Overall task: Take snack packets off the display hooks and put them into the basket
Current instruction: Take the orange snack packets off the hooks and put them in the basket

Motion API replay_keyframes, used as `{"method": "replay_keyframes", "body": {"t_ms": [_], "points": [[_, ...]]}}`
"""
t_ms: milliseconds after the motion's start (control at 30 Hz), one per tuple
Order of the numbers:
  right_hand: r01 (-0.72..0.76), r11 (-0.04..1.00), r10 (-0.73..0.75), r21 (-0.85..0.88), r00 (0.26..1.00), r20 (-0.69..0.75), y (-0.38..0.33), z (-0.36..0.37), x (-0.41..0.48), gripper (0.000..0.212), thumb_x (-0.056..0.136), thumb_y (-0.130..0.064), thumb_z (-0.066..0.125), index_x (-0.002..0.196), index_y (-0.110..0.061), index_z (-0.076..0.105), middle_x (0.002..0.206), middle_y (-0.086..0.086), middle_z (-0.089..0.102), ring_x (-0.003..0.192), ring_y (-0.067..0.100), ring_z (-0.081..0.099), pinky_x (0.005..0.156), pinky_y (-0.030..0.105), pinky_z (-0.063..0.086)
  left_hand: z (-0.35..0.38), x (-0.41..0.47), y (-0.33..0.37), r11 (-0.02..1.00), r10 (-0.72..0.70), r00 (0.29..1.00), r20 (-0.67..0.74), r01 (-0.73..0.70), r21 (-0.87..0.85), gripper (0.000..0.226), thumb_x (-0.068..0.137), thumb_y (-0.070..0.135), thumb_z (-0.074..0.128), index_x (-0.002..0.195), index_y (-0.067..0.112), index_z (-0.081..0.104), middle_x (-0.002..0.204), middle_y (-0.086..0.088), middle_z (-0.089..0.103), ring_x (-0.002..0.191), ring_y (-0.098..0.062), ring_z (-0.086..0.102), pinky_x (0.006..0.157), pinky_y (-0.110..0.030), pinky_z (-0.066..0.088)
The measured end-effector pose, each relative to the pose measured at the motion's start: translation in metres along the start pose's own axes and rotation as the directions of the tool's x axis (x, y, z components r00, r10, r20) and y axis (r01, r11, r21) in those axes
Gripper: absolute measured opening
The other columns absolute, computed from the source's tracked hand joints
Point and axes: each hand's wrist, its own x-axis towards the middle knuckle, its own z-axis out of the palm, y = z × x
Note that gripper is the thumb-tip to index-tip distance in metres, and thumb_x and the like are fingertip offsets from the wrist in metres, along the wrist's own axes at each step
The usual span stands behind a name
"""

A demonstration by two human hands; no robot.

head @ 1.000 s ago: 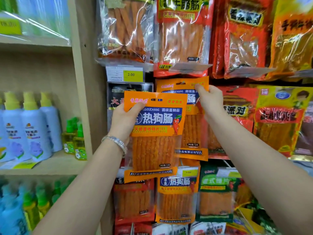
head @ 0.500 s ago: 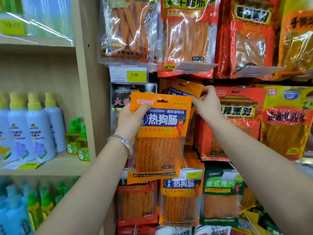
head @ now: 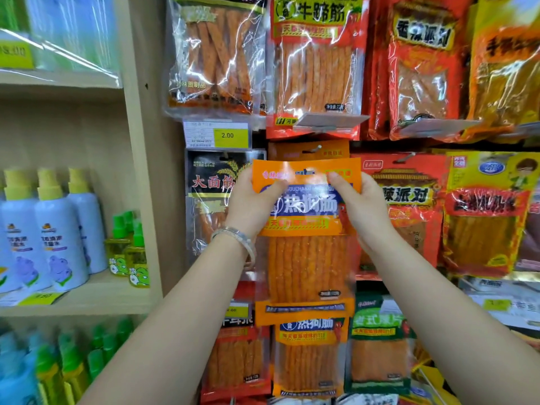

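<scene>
Here, motion blur smears the blue lettering on the orange snack packet [head: 306, 258], so it is hard to tell whether one packet or two stacked ones are in hand. It is held up in front of the display, clear of the hooks. The left hand [head: 251, 206] grips its upper left corner and the right hand [head: 362, 206] its upper right. Both thumbs press on the front, and the fingers are hidden behind the packet. It covers most of a matching packet [head: 309, 150] on a hook [head: 318, 147] behind; only that one's orange header shows.

The left hand hides part of a black packet [head: 219, 182], and the right arm crosses a red packet [head: 409, 194]. A yellow price tag [head: 230, 135] sits above the black packet, and another orange packet [head: 309, 355] hangs below. To the left, pale spray bottles [head: 58, 229] and small green bottles [head: 128, 247] stand on a wooden shelf [head: 87, 299]. A silvery bracelet [head: 239, 235] circles the left wrist.

The packets are glossy film, with clear windows showing ridged orange sticks.
</scene>
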Motion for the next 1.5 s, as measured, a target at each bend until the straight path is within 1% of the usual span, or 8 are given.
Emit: {"method": "replay_keyframes", "body": {"t_ms": [100, 300, 800, 1000, 1133, 1300, 1400, 1500], "points": [[0.050, 0.998, -0.052, -0.042, 0.997, -0.055, -0.007, -0.007, 0.007, 0.014, 0.088, -0.038, 0.064, 0.076, -0.032, 0.063, 0.082, -0.006, 0.071, 0.077, 0.007, 0.067, 0.067, 0.023, 0.052, 0.003, 0.003, 0.007, 0.944, 0.227, 0.973, 0.044, -0.231, 0.236, 0.073, 0.083, 0.013, 0.069, 0.142, 0.031, 0.031, 0.133, 0.007, 0.045, 0.112, 0.008, 0.049, 0.088, -0.016, 0.047], [0.063, 0.995, -0.072, -0.083, 0.991, -0.110, -0.018, -0.011, 0.029, 0.011, 0.090, -0.035, 0.062, 0.080, -0.030, 0.062, 0.083, -0.008, 0.069, 0.080, 0.010, 0.067, 0.074, 0.034, 0.054, 0.021, 0.011, 0.025, 0.770, 0.381, 0.901, 0.209, -0.434, 0.467, 0.081, 0.088, 0.022, 0.060, 0.150, 0.031, 0.009, 0.159, 0.004, -0.002, 0.145, -0.013, 0.002, 0.113, -0.029, 0.009], [-0.026, 0.984, -0.005, -0.173, 0.984, -0.177, -0.011, -0.004, 0.048, 0.016, 0.087, -0.032, 0.064, 0.074, -0.024, 0.060, 0.089, 0.008, 0.071, 0.085, 0.026, 0.067, 0.082, 0.051, 0.052, 0.024, 0.011, 0.023, 0.846, 0.349, 0.908, 0.233, -0.412, 0.337, 0.079, 0.090, 0.018, 0.057, 0.150, 0.031, 0.008, 0.156, 0.007, 0.020, 0.144, -0.012, 0.014, 0.115, -0.046, 0.024], [0.029, 0.955, -0.078, -0.294, 0.985, -0.154, -0.005, -0.001, 0.062, 0.018, 0.087, -0.031, 0.062, 0.076, -0.018, 0.060, 0.080, 0.002, 0.067, 0.081, 0.023, 0.064, 0.069, 0.035, 0.050, 0.023, 0.016, 0.017, 0.843, 0.372, 0.900, 0.227, -0.430, 0.323, 0.079, 0.088, 0.020, 0.057, 0.150, 0.033, 0.010, 0.154, 0.009, 0.023, 0.141, -0.004, 0.018, 0.115, -0.036, 0.025], [0.090, 0.897, -0.168, -0.433, 0.975, -0.145, 0.010, -0.006, 0.056, 0.025, 0.089, -0.044, 0.060, 0.086, -0.019, 0.059, 0.076, -0.010, 0.060, 0.069, 0.005, 0.056, 0.056, 0.018, 0.037, 0.025, 0.017, 0.000, 0.825, 0.380, 0.887, 0.262, -0.453, 0.338, 0.082, 0.089, 0.025, 0.055, 0.149, 0.039, 0.000, 0.152, 0.017, 0.019, 0.127, 0.024, 0.012, 0.100, -0.008, 0.017], [0.166, 0.886, -0.251, -0.433, 0.956, -0.149, 0.033, -0.012, 0.037, 0.047, 0.082, -0.026, 0.070, 0.119, -0.025, 0.041, 0.097, -0.008, 0.052, 0.079, 0.011, 0.055, 0.067, 0.028, 0.047, 0.031, 0.001, -0.052, 0.803, 0.227, 0.916, 0.331, -0.368, 0.469, 0.082, 0.089, 0.032, 0.055, 0.147, 0.044, -0.002, 0.159, 0.011, 0.001, 0.145, -0.008, 0.001, 0.116, -0.034, 0.012], [0.302, 0.743, -0.421, -0.597, 0.904, -0.067, 0.046, -0.015, 0.021, 0.064, 0.081, -0.017, 0.071, 0.136, -0.017, 0.038, 0.123, 0.007, 0.044, 0.102, 0.019, 0.052, 0.084, 0.029, 0.047, 0.037, -0.013, -0.086, 0.732, 0.134, 0.911, 0.390, -0.357, 0.581, 0.084, 0.088, 0.035, 0.055, 0.149, 0.038, -0.003, 0.156, 0.011, -0.018, 0.144, -0.013, -0.011, 0.116, -0.041, 0.008], [0.427, 0.352, -0.563, -0.833, 0.807, 0.176, 0.057, -0.018, 0.015, 0.054, 0.080, -0.019, 0.072, 0.130, -0.012, 0.053, 0.133, 0.019, 0.049, 0.121, 0.036, 0.048, 0.094, 0.049, 0.045, 0.045, -0.020, -0.109, 0.651, 0.075, 0.911, 0.405, -0.353, 0.672, 0.085, 0.087, 0.036, 0.055, 0.150, 0.028, -0.002, 0.146, 0.012, -0.036, 0.143, -0.015, -0.019, 0.117, -0.044, 0.009]]}}
